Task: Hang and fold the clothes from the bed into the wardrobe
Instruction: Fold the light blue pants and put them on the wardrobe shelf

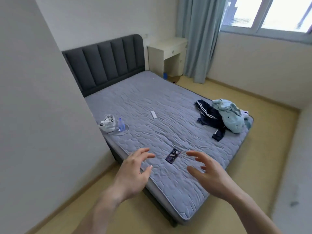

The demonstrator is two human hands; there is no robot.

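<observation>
Two bare forearms are reaching forward from the bottom of the view over the foot corner of the bed (168, 115). The left hand (135, 171) is hovering at about 7 o'clock from the picture's centre, its fingers spread and loosely bent, gripping nothing. The right hand (207, 173) is hovering at about 5 o'clock, fingers likewise splayed and slightly curved, also holding nothing. Whether either hand is touching the mattress cannot be told.

Between the two hands, just past their fingertips, a dark phone (172, 156) is lying flat on the grey quilted mattress cover.

Farther up the bed, at about 9 o'clock from the phone's far side, a small clear water bottle (120, 124) is standing upright just beside a white bag (108, 124) holding cables, with a loop of cord lying around the bottle. Near the middle of the mattress a white remote (153, 114) is lying flat.

At about 3 o'clock, near the bed's right edge, the clothes are lying in a rumpled pile: a dark navy garment (209, 119) with white stripes is partly covered by a light blue garment (233, 117).

Beyond, at 12 o'clock, a dark padded headboard (104, 63) is standing against the wall, with a white counter (167, 53) beside it at 1 o'clock and a pale blue curtain (199, 39) hanging by the window (270, 16).
</observation>
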